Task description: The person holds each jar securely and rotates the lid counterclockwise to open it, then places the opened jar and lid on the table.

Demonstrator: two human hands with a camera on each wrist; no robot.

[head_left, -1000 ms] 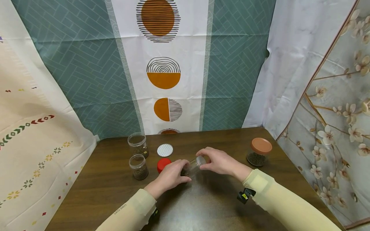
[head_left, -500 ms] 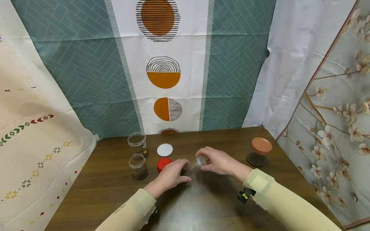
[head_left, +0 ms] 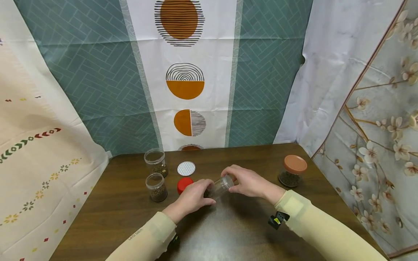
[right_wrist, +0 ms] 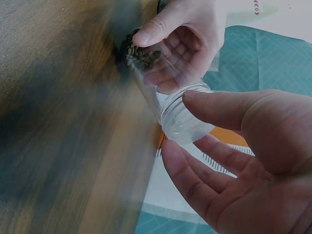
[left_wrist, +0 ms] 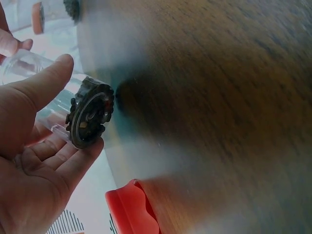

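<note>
Clearly your left hand (head_left: 192,197) cups the tilted clear jar (head_left: 219,187) at its seed-weighted base; right hand (head_left: 246,181) fingers (right_wrist: 219,109) curl round its smooth, slippery, light neck.

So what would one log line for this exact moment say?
left hand: grips base of tilted clear jar | right hand: fingers on its mouth end | jar: seeds inside, above table | nearby: red lid
</note>
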